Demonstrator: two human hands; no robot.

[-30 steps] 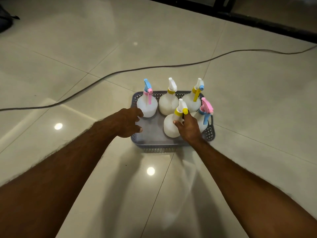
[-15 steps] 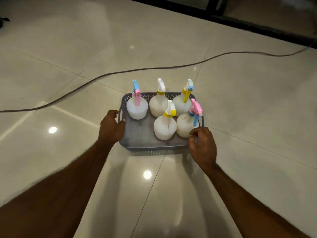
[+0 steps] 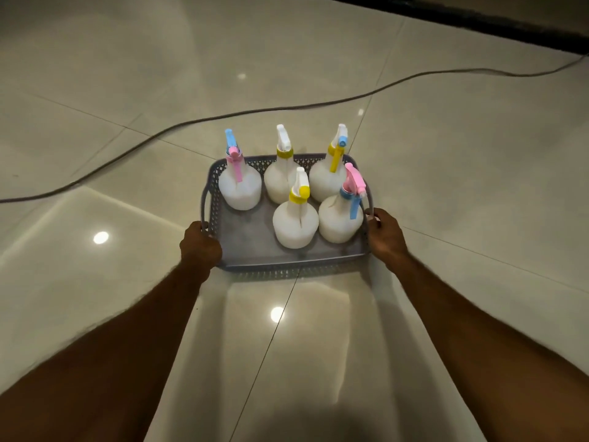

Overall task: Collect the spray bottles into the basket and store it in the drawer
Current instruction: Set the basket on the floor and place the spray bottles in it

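Note:
A grey perforated basket (image 3: 287, 268) sits on the tiled floor with several white spray bottles upright inside. At the back left is a bottle with a blue and pink head (image 3: 239, 186), beside it one with a yellow collar (image 3: 279, 183), then one with a yellow trigger (image 3: 326, 183). In front stand a yellow-capped bottle (image 3: 295, 223) and a pink-headed bottle (image 3: 340, 218). My left hand (image 3: 200, 247) is closed around the basket's left handle. My right hand (image 3: 385, 236) grips the right handle.
A dark cable (image 3: 287, 108) runs across the floor behind the basket, from the left edge to the far right. A dark threshold (image 3: 478, 17) lines the top right. Ceiling lights reflect in the glossy tiles around me.
My right hand left the yellow-capped bottle and moved to the basket's right handle. My left hand shifted from the basket's inside edge to the left handle. Both now grip.

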